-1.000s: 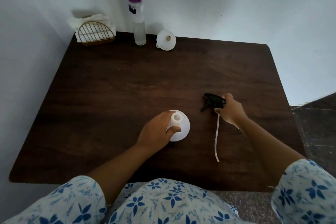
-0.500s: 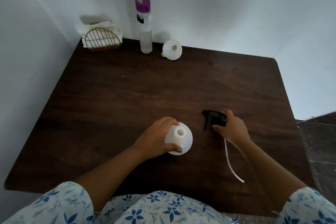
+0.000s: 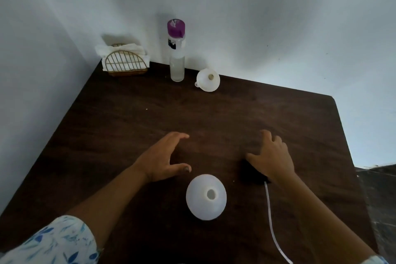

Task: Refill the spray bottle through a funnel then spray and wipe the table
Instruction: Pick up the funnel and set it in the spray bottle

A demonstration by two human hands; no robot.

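- The left hand (image 3: pixel 162 157) is hanging wide open over the dark brown wooden table (image 3: pixel 235 113). Its fingers are reaching forward together and its thumb is splayed out to the side. It is holding nothing, and I cannot tell whether it is touching the wood.
- The right hand (image 3: pixel 271 155) is also lying open, its fingers spread and only loosely bent, gripping nothing. Its palm is covering part of a black plastic trigger sprayer head (image 3: pixel 254 172), which is lying on the table towards the right edge. Whether the palm is pressing on it or hanging just above is unclear.
- A thin white dip tube (image 3: pixel 270 221) is trailing from the sprayer head back to the near edge, running beside the right forearm.
- The round, translucent white plastic spray bottle (image 3: pixel 206 197) is standing upright close to the near edge, between the two forearms. Its neck is showing uncapped, with the mouth facing up. It is sitting just on the near side of the left thumb, apart from both hands.
- A small white plastic funnel (image 3: pixel 208 80) is lying at the far edge, its wide mouth tilting towards the person.
- Just to the left of it, a tall clear plastic bottle with a purple cap (image 3: pixel 177 53) is standing upright at the same far edge.
- In the far left corner, an arched gold wire napkin holder (image 3: pixel 126 64) is holding white paper napkins.
- A white sleeve with blue flowers (image 3: pixel 53 242) is covering the left arm at the near left corner.
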